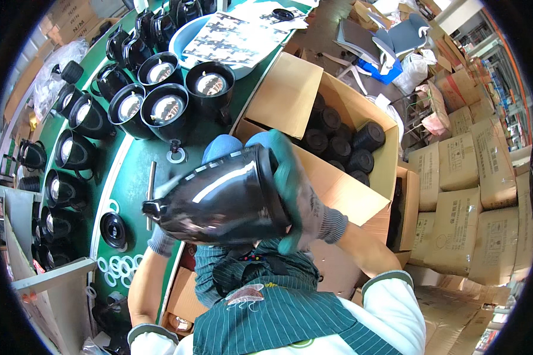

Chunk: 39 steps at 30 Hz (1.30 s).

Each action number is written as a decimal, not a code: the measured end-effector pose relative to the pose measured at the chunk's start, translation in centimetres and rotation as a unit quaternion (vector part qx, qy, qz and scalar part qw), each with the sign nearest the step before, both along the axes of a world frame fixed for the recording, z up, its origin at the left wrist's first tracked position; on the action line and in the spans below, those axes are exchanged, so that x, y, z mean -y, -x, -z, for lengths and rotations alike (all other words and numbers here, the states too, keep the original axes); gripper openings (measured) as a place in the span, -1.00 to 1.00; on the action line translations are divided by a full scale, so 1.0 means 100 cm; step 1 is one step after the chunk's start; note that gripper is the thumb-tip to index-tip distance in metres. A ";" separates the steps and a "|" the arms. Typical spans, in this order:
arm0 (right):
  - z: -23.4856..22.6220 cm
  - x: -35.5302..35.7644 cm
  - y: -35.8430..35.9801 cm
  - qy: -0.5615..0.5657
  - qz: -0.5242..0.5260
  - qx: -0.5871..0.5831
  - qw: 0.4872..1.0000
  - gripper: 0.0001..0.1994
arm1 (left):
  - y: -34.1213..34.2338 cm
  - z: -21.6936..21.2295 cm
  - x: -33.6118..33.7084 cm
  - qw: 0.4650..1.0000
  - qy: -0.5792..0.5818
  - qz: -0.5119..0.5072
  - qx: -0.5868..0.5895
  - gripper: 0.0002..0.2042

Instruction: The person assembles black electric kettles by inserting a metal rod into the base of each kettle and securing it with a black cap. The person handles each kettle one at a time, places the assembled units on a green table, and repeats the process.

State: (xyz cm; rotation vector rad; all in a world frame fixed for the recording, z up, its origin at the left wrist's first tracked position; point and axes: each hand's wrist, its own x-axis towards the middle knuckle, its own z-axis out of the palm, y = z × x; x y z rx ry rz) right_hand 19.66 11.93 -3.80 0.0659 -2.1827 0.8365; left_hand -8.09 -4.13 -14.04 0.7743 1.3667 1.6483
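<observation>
A glossy black jug (219, 198) lies tilted on its side in front of my body, its small spout toward the left. My right hand (296, 198), in a grey and green work glove, is wrapped around the wide rim end; motion smears it a little. Behind the jug's spout side is my left hand (167, 184), also gloved, blurred and mostly covered by the jug, so its fingers do not show. A thin metal rod (151, 189) stands upright beside the spout. Just left on the green table lie a black round lid (113, 231) and several white rings (121, 267).
Many black jugs (166, 109) with silvery insides crowd the green table (133, 177). Behind them, a blue basin (186, 36) carries patterned sheets. An open carton (361, 112) to the right holds black cylindrical parts (327, 120). Stacked cartons (456, 231) line the far right.
</observation>
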 end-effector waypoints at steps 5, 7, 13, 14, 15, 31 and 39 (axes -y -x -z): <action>0.046 0.027 -0.024 0.218 0.075 -0.012 0.973 0.08 | -0.007 -0.002 -0.002 1.000 -0.008 -0.018 0.023 -0.69; 0.084 0.032 -0.049 0.272 0.140 0.013 0.952 0.02 | -0.014 -0.076 -0.017 0.936 -0.011 0.002 -0.351 -0.62; 0.108 0.007 -0.053 0.464 0.069 -0.041 0.882 -0.38 | -0.051 -0.133 -0.025 0.901 0.008 0.063 -0.430 -0.52; 0.100 0.006 -0.050 0.528 0.029 -0.062 0.846 -0.47 | -0.061 -0.142 -0.030 0.867 0.034 0.075 -0.491 -0.48; 0.094 0.003 -0.054 0.587 -0.004 -0.085 0.805 -0.47 | -0.069 -0.150 -0.035 0.830 0.055 0.086 -0.548 -0.43; 0.094 -0.062 -0.105 0.782 -0.204 -0.138 0.572 -0.28 | 0.044 0.021 0.017 0.749 0.289 -0.092 -0.590 -0.38; 0.026 -0.027 -0.006 0.118 -0.099 0.218 0.964 -0.11 | 0.075 0.103 0.054 0.699 0.370 -0.169 -0.588 -0.44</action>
